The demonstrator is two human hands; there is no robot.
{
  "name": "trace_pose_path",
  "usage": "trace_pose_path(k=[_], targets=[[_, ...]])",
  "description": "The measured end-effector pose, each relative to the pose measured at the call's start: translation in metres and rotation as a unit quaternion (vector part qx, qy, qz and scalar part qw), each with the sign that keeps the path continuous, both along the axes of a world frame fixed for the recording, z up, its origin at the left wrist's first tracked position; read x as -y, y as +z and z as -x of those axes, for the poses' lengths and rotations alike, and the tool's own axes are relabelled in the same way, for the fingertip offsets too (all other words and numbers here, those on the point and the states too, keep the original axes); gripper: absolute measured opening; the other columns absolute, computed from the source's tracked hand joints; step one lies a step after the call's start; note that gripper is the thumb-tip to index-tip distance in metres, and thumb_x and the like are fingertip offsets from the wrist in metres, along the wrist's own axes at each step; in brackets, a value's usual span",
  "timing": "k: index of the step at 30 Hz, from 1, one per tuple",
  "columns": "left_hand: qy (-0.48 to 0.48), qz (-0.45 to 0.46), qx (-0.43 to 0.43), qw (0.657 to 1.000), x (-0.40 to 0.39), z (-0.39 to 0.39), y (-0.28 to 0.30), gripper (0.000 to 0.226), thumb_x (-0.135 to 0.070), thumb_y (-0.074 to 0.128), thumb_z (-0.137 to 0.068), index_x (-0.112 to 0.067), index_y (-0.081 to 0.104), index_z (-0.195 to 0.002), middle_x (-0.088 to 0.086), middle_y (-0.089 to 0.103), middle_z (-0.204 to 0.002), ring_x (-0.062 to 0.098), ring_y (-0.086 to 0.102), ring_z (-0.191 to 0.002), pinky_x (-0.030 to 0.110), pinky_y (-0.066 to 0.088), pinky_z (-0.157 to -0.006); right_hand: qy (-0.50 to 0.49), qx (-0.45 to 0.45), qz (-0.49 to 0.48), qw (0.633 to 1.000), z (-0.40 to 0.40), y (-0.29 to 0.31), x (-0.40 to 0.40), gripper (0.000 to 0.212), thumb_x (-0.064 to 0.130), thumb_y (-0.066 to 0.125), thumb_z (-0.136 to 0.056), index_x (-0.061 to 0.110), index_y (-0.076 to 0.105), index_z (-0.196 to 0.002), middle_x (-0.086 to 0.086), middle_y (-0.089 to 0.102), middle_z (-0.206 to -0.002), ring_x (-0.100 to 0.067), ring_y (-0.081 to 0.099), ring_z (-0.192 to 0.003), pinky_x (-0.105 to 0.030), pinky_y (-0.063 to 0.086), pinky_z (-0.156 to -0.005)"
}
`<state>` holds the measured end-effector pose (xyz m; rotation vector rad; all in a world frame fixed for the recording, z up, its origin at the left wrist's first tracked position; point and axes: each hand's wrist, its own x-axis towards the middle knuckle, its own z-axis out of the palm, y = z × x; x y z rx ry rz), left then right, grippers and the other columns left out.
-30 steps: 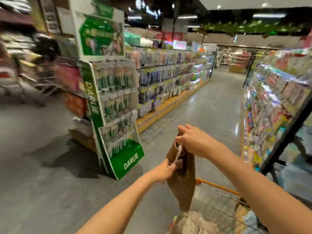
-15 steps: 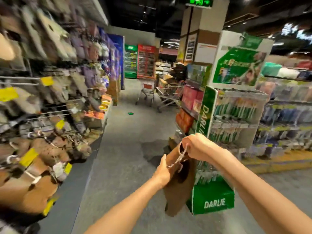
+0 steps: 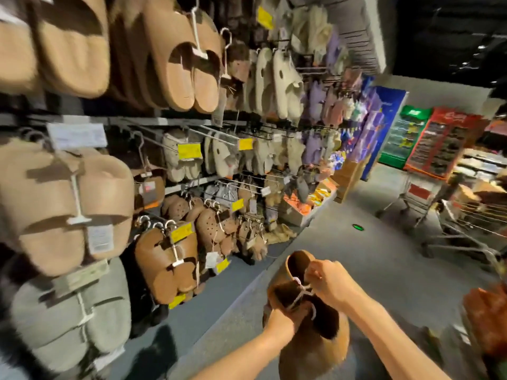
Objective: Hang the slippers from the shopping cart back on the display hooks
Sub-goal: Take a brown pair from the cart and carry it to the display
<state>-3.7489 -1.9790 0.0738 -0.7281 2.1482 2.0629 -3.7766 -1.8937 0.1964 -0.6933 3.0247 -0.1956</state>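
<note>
At slipper rack now, hands gripping brown pair.

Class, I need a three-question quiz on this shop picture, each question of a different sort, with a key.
1. True or false: the brown slippers already hang on a display hook.
2. Which hand pinches the white hanger? A) left hand B) right hand C) neither
3. Fill in: the price tags on the slipper rack are mostly ____ in colour.

Key
1. False: both hands hold them in the aisle, clear of the rack.
2. B: the right hand pinches the hanger; the left hand grips the slippers from below.
3. Yellow.
</note>
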Motion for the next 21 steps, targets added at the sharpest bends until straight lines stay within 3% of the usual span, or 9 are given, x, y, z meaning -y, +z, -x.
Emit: trace_pose_path(k=[3, 5, 11, 13, 15, 16, 18, 19, 21], targets=[[0.084, -0.018, 0.051, 0.995, 0.034, 0.012, 0.009, 0.09, -0.035, 0.058, -0.088, -0.016, -0.005, -0.149, 0.011, 0.025, -0.153, 0.028, 0.037, -0.135, 0.035, 0.033, -0.11, 0.007, 0.005, 0.104, 0.995, 0.019, -0.014, 0.03, 0.007, 0.008, 0.055, -0.085, 0.012, 0.057, -0.09, -0.01, 0.068, -0.096, -0.027, 0.064, -0.087, -0.031, 0.045, -0.068], [0.148, -0.061, 0.07, 0.985, 0.054, 0.019, 0.006, 0.084, -0.034, 0.052, -0.094, -0.013, -0.008, -0.149, 0.01, 0.02, -0.155, 0.029, 0.035, -0.136, 0.035, 0.035, -0.108, -0.006, 0.007, 0.199, 0.98, 0.03, -0.019, 0.04, 0.015, 0.001, 0.055, -0.084, 0.009, 0.053, -0.096, -0.011, 0.065, -0.095, -0.026, 0.06, -0.083, -0.033, 0.043, -0.067], [0.236, -0.276, 0.002, 0.932, 0.089, 0.06, -0.003, 0.08, -0.031, 0.064, -0.086, -0.025, 0.015, -0.148, 0.012, 0.037, -0.146, 0.037, 0.05, -0.122, 0.052, 0.052, -0.09, 0.065, 0.014, 0.278, 0.958, 0.076, -0.015, 0.064, 0.033, -0.006, 0.057, -0.078, 0.012, 0.039, -0.099, -0.011, 0.061, -0.089, -0.028, 0.057, -0.078, -0.035, 0.043, -0.065], [0.258, -0.327, -0.029, 0.909, 0.092, 0.075, 0.007, 0.059, -0.026, 0.063, -0.087, -0.019, 0.035, -0.138, 0.014, 0.053, -0.129, 0.034, 0.06, -0.106, 0.046, 0.058, -0.075, 0.084, -0.01, 0.295, 0.952, 0.099, -0.007, 0.075, 0.039, -0.007, 0.056, -0.079, 0.01, 0.043, -0.112, -0.01, 0.06, -0.089, -0.024, 0.055, -0.077, -0.034, 0.045, -0.068], [0.264, -0.377, -0.059, 0.886, 0.095, 0.09, 0.019, 0.033, -0.02, 0.057, -0.092, -0.012, 0.046, -0.122, 0.014, 0.062, -0.102, 0.029, 0.063, -0.086, 0.039, 0.057, -0.063, 0.089, -0.008, 0.338, 0.937, 0.125, 0.003, 0.09, 0.034, -0.008, 0.051, -0.081, 0.01, 0.049, -0.109, -0.011, 0.061, -0.091, -0.025, 0.059, -0.077, -0.039, 0.052, -0.07], [0.261, -0.402, -0.067, 0.875, 0.097, 0.098, 0.025, 0.028, -0.018, 0.054, -0.094, -0.009, 0.048, -0.119, 0.014, 0.062, -0.098, 0.029, 0.062, -0.085, 0.041, 0.055, -0.068, 0.091, 0.008, 0.364, 0.927, 0.138, 0.007, 0.097, 0.03, -0.009, 0.049, -0.081, 0.011, 0.051, -0.103, -0.013, 0.062, -0.092, -0.029, 0.062, -0.078, -0.043, 0.055, -0.069], [0.262, -0.424, -0.082, 0.863, 0.105, 0.117, 0.037, 0.034, -0.018, 0.051, -0.096, -0.004, 0.047, -0.127, 0.016, 0.058, -0.118, 0.035, 0.057, -0.11, 0.045, 0.047, -0.093, 0.107, 0.046, 0.395, 0.911, 0.168, 0.019, 0.114, 0.025, -0.009, 0.046, -0.086, 0.015, 0.05, -0.09, -0.013, 0.061, -0.089, -0.03, 0.063, -0.071, -0.045, 0.058, -0.064], [0.274, -0.428, -0.083, 0.857, 0.109, 0.125, 0.043, 0.038, -0.018, 0.049, -0.096, -0.005, 0.045, -0.131, 0.016, 0.054, -0.125, 0.035, 0.05, -0.121, 0.046, 0.041, -0.102, 0.123, 0.061, 0.392, 0.91, 0.183, 0.025, 0.123, 0.022, -0.006, 0.045, -0.089, 0.016, 0.049, -0.087, -0.011, 0.061, -0.086, -0.025, 0.061, -0.066, -0.04, 0.059, -0.061], [0.299, -0.44, -0.098, 0.841, 0.118, 0.138, 0.053, 0.034, -0.017, 0.049, -0.096, -0.005, 0.047, -0.128, 0.014, 0.056, -0.108, 0.036, 0.046, -0.125, 0.046, 0.037, -0.106, 0.157, 0.06, 0.376, 0.911, 0.208, 0.033, 0.139, 0.011, 0.002, 0.047, -0.094, 0.011, 0.051, -0.089, -0.007, 0.061, -0.082, -0.014, 0.058, -0.061, -0.021, 0.056, -0.052]])
